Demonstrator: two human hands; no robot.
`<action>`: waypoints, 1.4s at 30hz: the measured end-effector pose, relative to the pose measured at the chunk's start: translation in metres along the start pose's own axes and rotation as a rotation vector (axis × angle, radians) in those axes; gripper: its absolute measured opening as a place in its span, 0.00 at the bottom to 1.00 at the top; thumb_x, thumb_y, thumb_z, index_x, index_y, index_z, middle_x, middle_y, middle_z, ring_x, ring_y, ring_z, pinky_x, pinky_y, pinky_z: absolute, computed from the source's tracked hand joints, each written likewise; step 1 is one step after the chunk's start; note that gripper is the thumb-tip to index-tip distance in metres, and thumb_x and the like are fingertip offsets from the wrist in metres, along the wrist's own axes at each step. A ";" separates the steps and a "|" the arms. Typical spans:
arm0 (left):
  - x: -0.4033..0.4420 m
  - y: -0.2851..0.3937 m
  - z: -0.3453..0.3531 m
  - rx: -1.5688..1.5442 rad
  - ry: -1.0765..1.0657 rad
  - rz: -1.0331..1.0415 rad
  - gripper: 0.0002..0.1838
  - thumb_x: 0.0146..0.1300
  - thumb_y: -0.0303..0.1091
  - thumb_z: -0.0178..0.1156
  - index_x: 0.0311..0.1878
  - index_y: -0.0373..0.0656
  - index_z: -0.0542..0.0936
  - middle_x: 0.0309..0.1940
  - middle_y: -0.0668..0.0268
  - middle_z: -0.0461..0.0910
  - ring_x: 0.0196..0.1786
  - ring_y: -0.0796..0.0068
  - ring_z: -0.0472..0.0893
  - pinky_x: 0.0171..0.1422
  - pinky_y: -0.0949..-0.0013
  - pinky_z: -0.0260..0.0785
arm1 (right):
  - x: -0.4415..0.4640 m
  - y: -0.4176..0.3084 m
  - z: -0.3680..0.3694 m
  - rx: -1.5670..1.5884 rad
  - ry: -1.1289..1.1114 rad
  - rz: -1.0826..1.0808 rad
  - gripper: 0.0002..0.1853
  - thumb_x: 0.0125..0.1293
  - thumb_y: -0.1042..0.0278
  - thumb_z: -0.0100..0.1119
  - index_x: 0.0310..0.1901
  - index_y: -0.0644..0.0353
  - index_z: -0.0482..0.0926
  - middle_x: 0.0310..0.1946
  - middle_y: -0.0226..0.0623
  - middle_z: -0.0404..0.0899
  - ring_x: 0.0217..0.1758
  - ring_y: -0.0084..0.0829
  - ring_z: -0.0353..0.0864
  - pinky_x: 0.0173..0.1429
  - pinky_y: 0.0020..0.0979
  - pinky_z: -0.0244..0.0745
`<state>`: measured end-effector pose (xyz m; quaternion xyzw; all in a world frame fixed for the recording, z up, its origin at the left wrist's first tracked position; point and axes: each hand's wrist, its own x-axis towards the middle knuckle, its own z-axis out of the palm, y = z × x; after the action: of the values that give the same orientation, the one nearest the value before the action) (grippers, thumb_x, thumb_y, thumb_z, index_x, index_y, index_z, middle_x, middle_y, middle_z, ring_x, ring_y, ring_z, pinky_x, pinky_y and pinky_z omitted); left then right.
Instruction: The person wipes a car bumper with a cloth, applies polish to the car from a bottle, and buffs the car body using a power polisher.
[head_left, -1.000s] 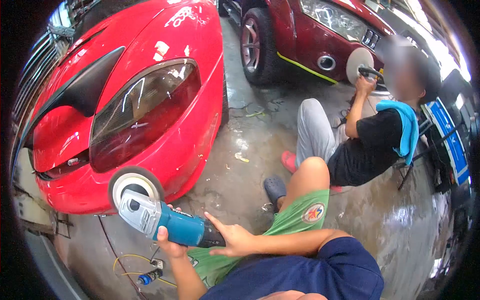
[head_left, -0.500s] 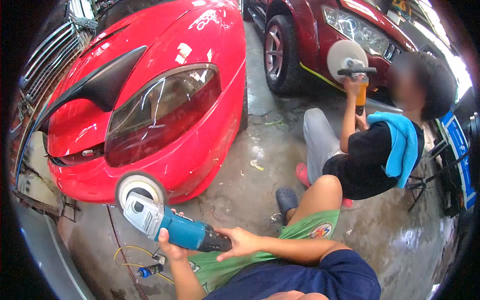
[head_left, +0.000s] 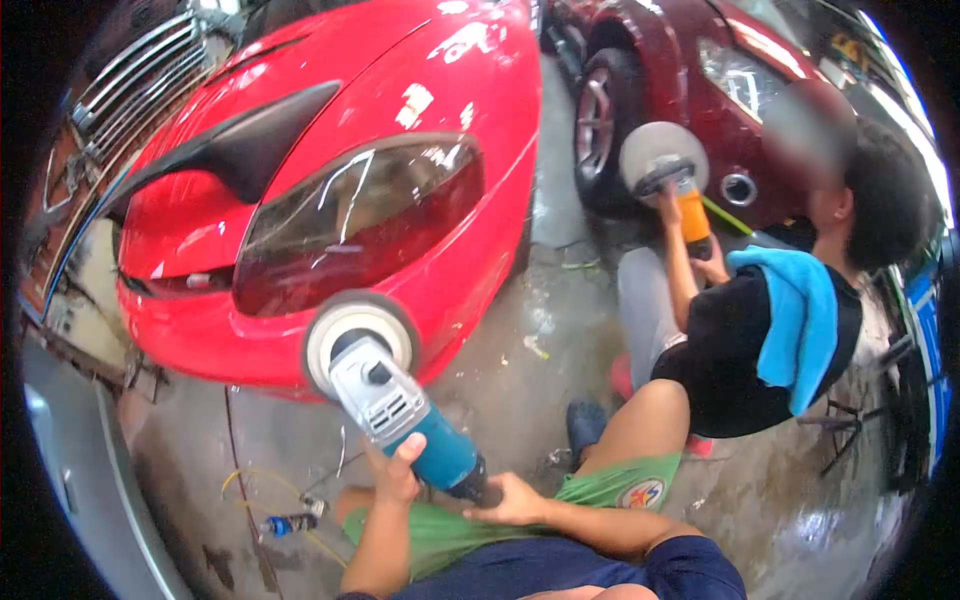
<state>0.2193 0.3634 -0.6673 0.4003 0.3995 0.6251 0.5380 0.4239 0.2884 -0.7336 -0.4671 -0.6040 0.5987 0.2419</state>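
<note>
My left hand (head_left: 400,472) is closed around the front of a teal and silver polisher (head_left: 440,448), with the thumb lying over its body. At the rear, my right hand (head_left: 512,500) wraps the dark handle end. The polisher's round white pad (head_left: 360,338) faces the front bumper of a red car (head_left: 440,285), just below the tinted headlight (head_left: 370,215). Whether the pad touches the paint I cannot tell. The pad's edge looks blurred.
At right, a seated person (head_left: 750,340) with a blue towel (head_left: 800,320) holds a yellow polisher (head_left: 692,215) near a dark red car (head_left: 650,90). A yellow cord and a blue connector (head_left: 290,523) lie on the wet floor (head_left: 180,480). A grey panel (head_left: 80,470) stands left.
My polisher has moved right and up along the bumper, still in both hands. The other person's polisher has come down and left, away from the dark red car's headlight. The view has shifted slightly.
</note>
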 end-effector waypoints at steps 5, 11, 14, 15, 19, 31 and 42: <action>-0.009 0.009 -0.010 -0.054 0.017 0.021 0.46 0.55 0.51 0.72 0.73 0.35 0.69 0.60 0.50 0.80 0.58 0.56 0.84 0.61 0.51 0.82 | 0.008 0.008 0.004 -0.038 -0.054 -0.049 0.29 0.58 0.45 0.78 0.50 0.64 0.88 0.39 0.48 0.91 0.40 0.38 0.90 0.51 0.42 0.82; -0.020 0.008 -0.025 -0.200 -0.044 -0.166 0.50 0.56 0.61 0.68 0.75 0.38 0.67 0.64 0.53 0.77 0.63 0.56 0.81 0.62 0.48 0.82 | 0.010 0.023 0.013 -0.213 0.113 -0.229 0.34 0.57 0.39 0.75 0.51 0.65 0.87 0.36 0.57 0.88 0.42 0.55 0.89 0.51 0.47 0.82; -0.015 0.005 -0.012 -0.204 -0.037 -0.116 0.51 0.56 0.61 0.69 0.77 0.39 0.66 0.66 0.54 0.76 0.64 0.55 0.81 0.62 0.46 0.82 | 0.004 0.008 0.006 -0.219 0.069 -0.126 0.34 0.57 0.39 0.74 0.51 0.66 0.86 0.37 0.57 0.88 0.42 0.55 0.89 0.51 0.48 0.82; -0.013 0.007 -0.008 -0.200 -0.052 -0.107 0.51 0.56 0.61 0.69 0.77 0.39 0.66 0.66 0.53 0.76 0.64 0.55 0.81 0.62 0.46 0.82 | 0.001 -0.007 0.000 -0.178 -0.024 -0.012 0.33 0.56 0.42 0.75 0.51 0.66 0.87 0.38 0.57 0.89 0.43 0.56 0.89 0.51 0.48 0.82; 0.004 0.001 0.017 -0.086 -0.064 -0.067 0.49 0.57 0.55 0.71 0.76 0.38 0.66 0.64 0.51 0.78 0.61 0.54 0.83 0.60 0.48 0.82 | -0.001 0.011 0.006 -0.009 0.123 -0.078 0.28 0.57 0.49 0.77 0.50 0.65 0.87 0.38 0.51 0.89 0.40 0.46 0.90 0.50 0.43 0.82; 0.011 0.007 0.039 0.010 0.000 0.011 0.43 0.55 0.43 0.69 0.74 0.34 0.68 0.59 0.47 0.80 0.55 0.52 0.84 0.60 0.51 0.81 | -0.002 0.022 0.011 0.195 0.107 -0.070 0.24 0.59 0.55 0.77 0.51 0.63 0.88 0.37 0.45 0.89 0.39 0.30 0.84 0.51 0.37 0.79; 0.002 -0.007 0.019 0.015 0.017 -0.028 0.45 0.57 0.46 0.69 0.76 0.37 0.67 0.64 0.50 0.79 0.59 0.53 0.84 0.61 0.51 0.81 | -0.002 0.021 0.005 0.057 0.122 -0.109 0.29 0.57 0.50 0.77 0.53 0.65 0.87 0.37 0.49 0.90 0.38 0.36 0.87 0.49 0.40 0.80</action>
<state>0.2393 0.3672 -0.6664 0.3933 0.4142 0.6179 0.5403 0.4267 0.2808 -0.7540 -0.4621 -0.5955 0.5719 0.3237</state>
